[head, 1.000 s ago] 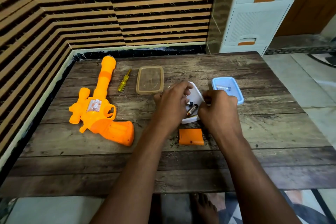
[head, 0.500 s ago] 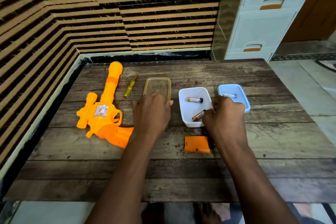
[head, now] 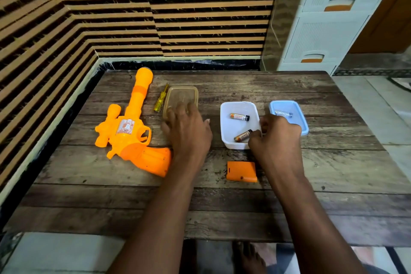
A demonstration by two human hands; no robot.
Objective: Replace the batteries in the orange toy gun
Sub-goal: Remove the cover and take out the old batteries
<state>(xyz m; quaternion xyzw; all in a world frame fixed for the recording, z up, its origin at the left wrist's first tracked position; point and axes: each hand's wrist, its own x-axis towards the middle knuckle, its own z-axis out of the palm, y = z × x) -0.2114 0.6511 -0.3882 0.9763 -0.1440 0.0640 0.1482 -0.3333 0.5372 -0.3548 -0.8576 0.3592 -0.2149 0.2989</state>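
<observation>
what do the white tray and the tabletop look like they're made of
White tray: probably thin moulded plastic, smooth with a slight sheen, with rounded corners and a rolled rim. Tabletop: looks like weathered wooden planks, matte and grainy, though it could be a printed laminate.

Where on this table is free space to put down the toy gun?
Free: the wooden table's near strip, and the far right behind the white tray and blue tray. Crowded: around the orange toy gun, clear lid, orange cover.

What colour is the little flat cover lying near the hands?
Orange, like the toy gun. The battery cover shows clearly in the head view.
</observation>
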